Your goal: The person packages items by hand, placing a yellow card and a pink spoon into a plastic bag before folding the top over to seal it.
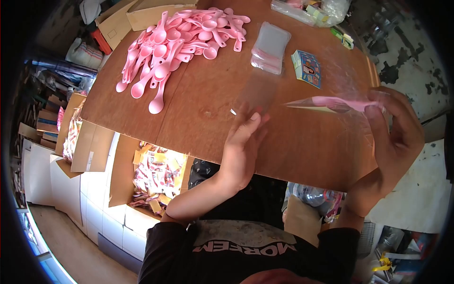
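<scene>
My right hand [395, 116] pinches one end of a clear bag with a pink spoon [347, 103] in it, held above the right side of the table. A pale, pointed edge sticks out to the left of the spoon. Over the table's middle, my left hand [246, 130] is raised with its fingers apart, partly blurred, and nothing solid shows in it. Beyond the hands lie a stack of clear plastic bags [272, 42] and a stack of blue printed cards [308, 68]. A big heap of pink spoons [177, 45] covers the far left.
The brown wooden table [203, 109] bears a small white scrap [233, 112] and a green-yellow tool [345, 39]. A plastic package [312, 12] lies at the back. Below the near edge, a cardboard box [124, 170] holds many small packets. Another open box [90, 146] stands left.
</scene>
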### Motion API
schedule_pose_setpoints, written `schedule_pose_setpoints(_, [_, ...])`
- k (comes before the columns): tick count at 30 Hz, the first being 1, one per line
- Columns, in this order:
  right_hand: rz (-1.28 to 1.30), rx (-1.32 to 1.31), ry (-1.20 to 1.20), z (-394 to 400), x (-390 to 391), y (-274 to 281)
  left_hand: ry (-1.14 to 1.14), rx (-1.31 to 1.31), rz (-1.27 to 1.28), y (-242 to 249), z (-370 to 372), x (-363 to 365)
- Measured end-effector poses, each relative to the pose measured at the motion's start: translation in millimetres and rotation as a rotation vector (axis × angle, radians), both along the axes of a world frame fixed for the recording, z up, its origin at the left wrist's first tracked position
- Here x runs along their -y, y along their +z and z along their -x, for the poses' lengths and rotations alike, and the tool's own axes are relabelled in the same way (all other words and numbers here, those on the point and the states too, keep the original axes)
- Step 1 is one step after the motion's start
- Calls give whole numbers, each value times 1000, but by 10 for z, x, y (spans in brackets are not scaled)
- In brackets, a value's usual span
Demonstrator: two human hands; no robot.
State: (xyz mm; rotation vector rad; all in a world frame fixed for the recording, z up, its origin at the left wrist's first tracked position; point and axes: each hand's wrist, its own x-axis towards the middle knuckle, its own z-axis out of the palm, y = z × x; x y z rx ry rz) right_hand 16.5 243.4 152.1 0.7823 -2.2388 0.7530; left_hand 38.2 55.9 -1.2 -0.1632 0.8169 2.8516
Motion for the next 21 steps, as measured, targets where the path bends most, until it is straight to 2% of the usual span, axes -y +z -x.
schedule_pose_setpoints(1, [-42, -32, -22, 83, 1, 48, 171, -50, 191, -10, -12, -23])
schedule_pose_setpoints(2, [-155, 76, -5, 204, 68, 79, 164, -47, 189, 0, -39, -36])
schedule_pose_setpoints(3, [-153, 75, -16, 286, 53, 59, 231, -144, 285, 52, -50, -23])
schedule_pose_setpoints(5, [-123, 319, 112, 386, 25, -25, 289, -261, 383, 147, -16, 50])
schedule_pose_setpoints(7, [-121, 301, 132, 333, 64, -29, 266, -519, 596, 207, 9, 128])
schedule_pose_setpoints(8, [-116, 292, 157, 289, 99, -40, 265, -520, 593, 253, 33, 143])
schedule_pose_setpoints(10, [-117, 242, 163, 200, 199, -64, 270, -801, 952, 365, 118, 172])
schedule_pose_setpoints(12, [-118, 187, 170, 110, 272, -81, 314, -826, 1026, 460, 184, 145])
schedule_pose_setpoints(13, [-91, 244, 176, 57, 291, -96, 356, -843, 1100, 490, 190, 128])
schedule_pose_setpoints(14, [-63, 301, 180, 10, 294, -101, 354, -852, 1099, 494, 179, 126])
schedule_pose_setpoints(16, [-75, 377, 198, -64, 276, -89, 40, -608, 575, 477, 149, 133])
schedule_pose_setpoints(17, [-89, 462, 223, -98, 272, -90, 60, -626, 582, 478, 115, 132])
schedule_pose_setpoints(19, [-36, 469, 248, -119, 301, -150, 84, -596, 547, 505, 45, 129])
schedule_pose_setpoints(21, [-57, 146, 239, -87, 349, -223, 81, -593, 644, 563, -16, 158])
